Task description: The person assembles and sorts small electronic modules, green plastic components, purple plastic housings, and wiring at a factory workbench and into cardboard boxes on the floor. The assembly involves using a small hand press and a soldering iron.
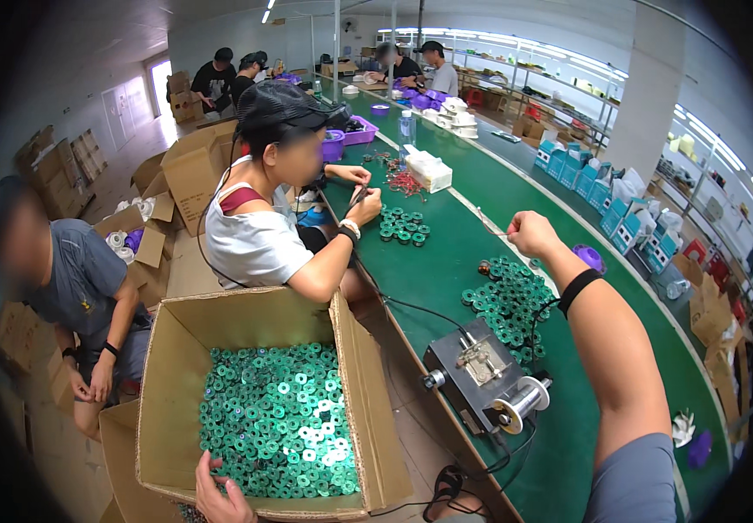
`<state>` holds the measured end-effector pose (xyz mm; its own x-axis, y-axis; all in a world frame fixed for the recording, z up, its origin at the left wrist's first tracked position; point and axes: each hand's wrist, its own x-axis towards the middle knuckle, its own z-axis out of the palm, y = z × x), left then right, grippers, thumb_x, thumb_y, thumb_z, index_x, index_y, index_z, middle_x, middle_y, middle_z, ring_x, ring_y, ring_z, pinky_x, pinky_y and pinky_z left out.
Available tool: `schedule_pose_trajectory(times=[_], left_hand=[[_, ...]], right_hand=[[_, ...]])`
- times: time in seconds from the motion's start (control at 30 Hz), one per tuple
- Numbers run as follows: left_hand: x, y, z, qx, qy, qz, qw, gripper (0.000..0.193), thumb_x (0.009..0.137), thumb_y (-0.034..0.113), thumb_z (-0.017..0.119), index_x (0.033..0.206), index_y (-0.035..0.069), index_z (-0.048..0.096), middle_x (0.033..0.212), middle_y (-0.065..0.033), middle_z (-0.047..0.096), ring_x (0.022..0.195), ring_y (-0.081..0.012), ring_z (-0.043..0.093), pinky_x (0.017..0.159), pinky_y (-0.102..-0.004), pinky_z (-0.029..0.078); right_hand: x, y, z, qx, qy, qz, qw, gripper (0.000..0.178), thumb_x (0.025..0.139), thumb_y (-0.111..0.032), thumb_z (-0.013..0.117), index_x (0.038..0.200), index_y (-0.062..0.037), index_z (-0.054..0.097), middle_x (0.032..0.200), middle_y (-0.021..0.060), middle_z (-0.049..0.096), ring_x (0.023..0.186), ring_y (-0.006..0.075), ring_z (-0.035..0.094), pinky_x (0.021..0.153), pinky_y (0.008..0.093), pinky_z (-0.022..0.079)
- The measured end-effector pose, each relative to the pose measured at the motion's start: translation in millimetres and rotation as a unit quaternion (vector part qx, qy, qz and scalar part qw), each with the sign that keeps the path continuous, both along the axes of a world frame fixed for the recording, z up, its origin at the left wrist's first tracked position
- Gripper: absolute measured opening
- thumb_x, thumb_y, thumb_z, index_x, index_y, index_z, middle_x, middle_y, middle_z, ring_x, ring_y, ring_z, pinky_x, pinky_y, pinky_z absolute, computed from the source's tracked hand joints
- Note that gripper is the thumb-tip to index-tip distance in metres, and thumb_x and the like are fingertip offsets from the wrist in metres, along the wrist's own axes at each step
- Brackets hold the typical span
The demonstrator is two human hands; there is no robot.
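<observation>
My right hand (533, 234) reaches out over the green work surface, its fingers pinched on a thin wire (491, 225). Just nearer than that hand lies a spread of green ring-shaped circuit boards (509, 301). At the bottom left, my left hand (221, 495) is at the near wall of a cardboard box (156, 392), fingers apart and nothing seen in them. Many more green ring boards (276, 418) fill the bottom of this box. Between box and loose boards stands a black soldering machine (474, 370) with a solder wire spool (523, 403) on its side.
Across the bench a co-worker (263, 218) handles a dark cable beside another cluster of ring boards (404, 227). Red wires (404, 181), a white tissue box (429, 170) and a bottle (407, 131) stand farther on. Blue cartons (599, 187) line the right. Another person (88, 288) sits left.
</observation>
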<state>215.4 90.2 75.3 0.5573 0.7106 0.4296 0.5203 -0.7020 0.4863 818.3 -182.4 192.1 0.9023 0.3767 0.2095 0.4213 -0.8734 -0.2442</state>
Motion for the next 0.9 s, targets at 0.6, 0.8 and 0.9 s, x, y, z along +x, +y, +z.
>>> schedule_pose_trajectory(times=[0.6,0.8,0.9], left_hand=[[1.1,4.6,-3.5,-0.034,0.008,0.009,0.999,0.048,0.093,0.013,0.052,0.14,0.003,0.05,0.12,-0.0174,0.065,0.1,-0.0321,0.064,0.086,-0.0388,0.05],[-2.7,13.0,-25.0,-0.01,-0.061,-0.011,0.998,0.061,0.076,0.008,0.057,0.136,-0.001,0.05,0.105,-0.0153,0.066,0.074,-0.0278,0.062,0.071,-0.0375,0.051],[3.5,12.3,-21.1,-0.022,-0.061,-0.031,0.997,0.057,0.079,0.013,0.058,0.134,-0.001,0.052,0.104,-0.014,0.066,0.073,-0.027,0.061,0.07,-0.0376,0.051]], right_hand=[[1.7,-9.5,-5.5,0.073,0.08,0.024,0.994,0.008,0.074,-0.009,0.072,0.076,-0.0044,0.066,0.073,0.0111,0.069,0.066,0.0233,0.069,0.065,0.0361,0.055],[-6.6,-1.6,-5.8,0.064,0.078,0.049,0.994,0.008,0.077,-0.006,0.072,0.079,-0.0022,0.065,0.068,0.0072,0.066,0.061,0.0178,0.068,0.059,0.0348,0.055],[-12.8,-40.9,7.5,0.088,0.063,0.062,0.992,0.006,0.079,-0.002,0.067,0.079,-0.0016,0.061,0.066,0.0052,0.063,0.058,0.0158,0.064,0.053,0.0319,0.052]])
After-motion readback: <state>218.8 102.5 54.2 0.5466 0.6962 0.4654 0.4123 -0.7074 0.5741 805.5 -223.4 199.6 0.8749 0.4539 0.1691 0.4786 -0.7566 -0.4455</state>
